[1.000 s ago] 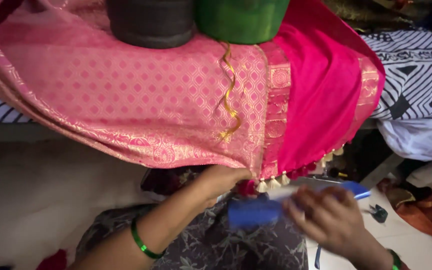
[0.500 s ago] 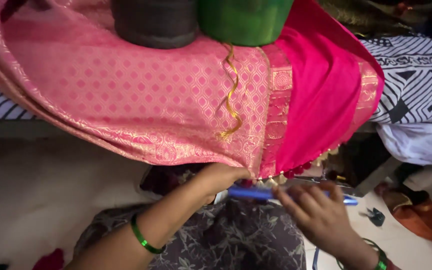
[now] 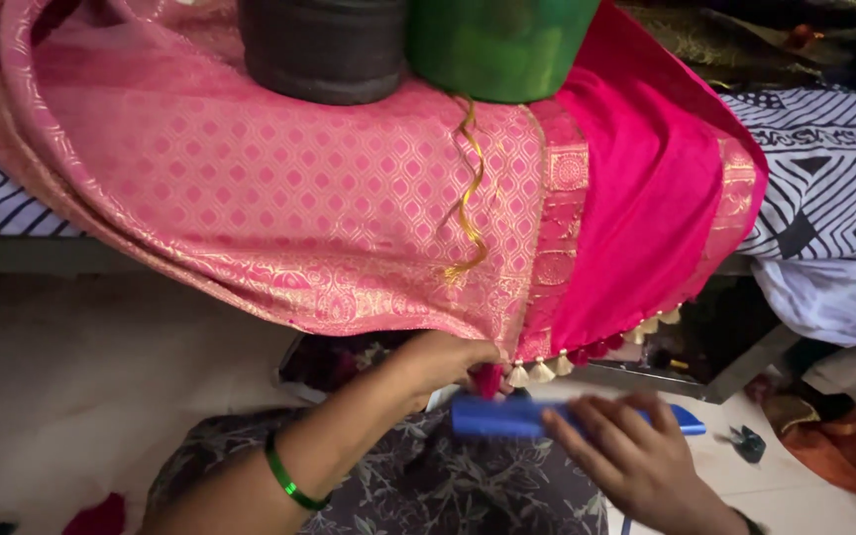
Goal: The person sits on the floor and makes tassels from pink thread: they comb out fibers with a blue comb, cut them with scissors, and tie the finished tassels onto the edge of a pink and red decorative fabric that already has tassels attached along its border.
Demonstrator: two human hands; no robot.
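The left hand (image 3: 445, 359), a green bangle (image 3: 289, 483) on its wrist, pinches the tasselled hem of the pink patterned cloth (image 3: 329, 218) hanging from the bed. Just right, the right hand (image 3: 636, 456) grips a blue comb (image 3: 507, 416), touching the tassels (image 3: 542, 372).

Home: patterned bedsheet (image 3: 834, 198), draped sari (image 3: 349, 228)

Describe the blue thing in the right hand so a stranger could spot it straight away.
Find the big pink patterned cloth draped over the ledge, then follow its tasselled edge down. Just beneath the tassels, the right hand holds a flat blue comb lying sideways. It is the only bright blue item among pinks and golds.
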